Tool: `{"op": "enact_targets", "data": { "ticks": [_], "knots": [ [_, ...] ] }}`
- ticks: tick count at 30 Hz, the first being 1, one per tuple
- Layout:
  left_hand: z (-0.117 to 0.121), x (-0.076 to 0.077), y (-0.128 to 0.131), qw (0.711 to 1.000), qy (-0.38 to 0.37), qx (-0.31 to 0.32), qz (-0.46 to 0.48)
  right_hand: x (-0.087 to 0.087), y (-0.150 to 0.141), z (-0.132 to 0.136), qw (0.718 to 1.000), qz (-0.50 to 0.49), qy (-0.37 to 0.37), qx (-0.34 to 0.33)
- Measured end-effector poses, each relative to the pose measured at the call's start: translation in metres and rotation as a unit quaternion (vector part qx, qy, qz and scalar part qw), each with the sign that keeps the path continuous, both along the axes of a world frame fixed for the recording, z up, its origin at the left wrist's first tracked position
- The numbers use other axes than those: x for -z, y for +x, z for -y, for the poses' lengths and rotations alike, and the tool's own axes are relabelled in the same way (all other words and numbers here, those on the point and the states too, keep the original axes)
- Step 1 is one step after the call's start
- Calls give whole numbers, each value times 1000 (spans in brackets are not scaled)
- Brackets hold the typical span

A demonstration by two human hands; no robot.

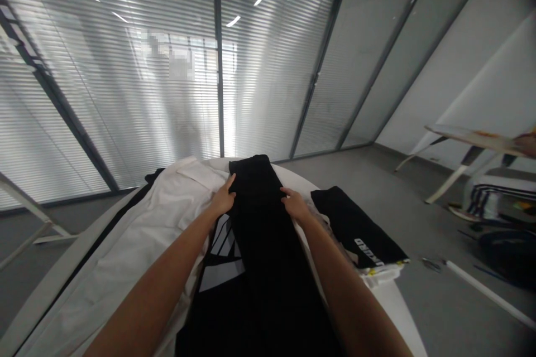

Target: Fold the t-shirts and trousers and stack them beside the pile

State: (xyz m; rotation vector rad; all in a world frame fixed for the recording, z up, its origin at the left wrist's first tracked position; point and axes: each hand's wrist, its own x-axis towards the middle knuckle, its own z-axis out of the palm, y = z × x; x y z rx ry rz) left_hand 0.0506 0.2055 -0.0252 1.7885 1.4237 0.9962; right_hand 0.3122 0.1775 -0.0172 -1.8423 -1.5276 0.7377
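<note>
Head view, left hand (223, 198), right hand (295, 204) on black trousers (255, 245), perhaps, cut off

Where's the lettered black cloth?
Head view, right side: the lettered black cloth lies on the white table, right of the right hand and the long black garment.

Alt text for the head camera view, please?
The left hand and right hand rest on a long black garment on a white table. White cloth lies to its left, a black printed garment to its right, before window blinds.
</note>
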Motion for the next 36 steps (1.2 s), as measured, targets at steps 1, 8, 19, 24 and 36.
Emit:
{"op": "enact_targets", "data": {
  "ticks": [1, 8, 19, 24, 36],
  "knots": [
    [1, -2, 3, 1000, 2, -8, -7, -2, 0, 0, 1000, 9, 4, -3],
    [39, -17, -12, 990, 4, 21, -141, -23, 3, 20, 992, 94, -73, -34],
    [69, -5, -29, 980, 13, 121, -156, -29, 1, 48, 974, 127, -62, -177],
    [62, 1, -23, 979, 37, 41, -196, -22, 2, 47, 968, 197, -15, -155],
    [118, -52, -21, 925, -124, 167, -318, -79, -30, 98, 879, 230, -102, -405]
  ]
}}
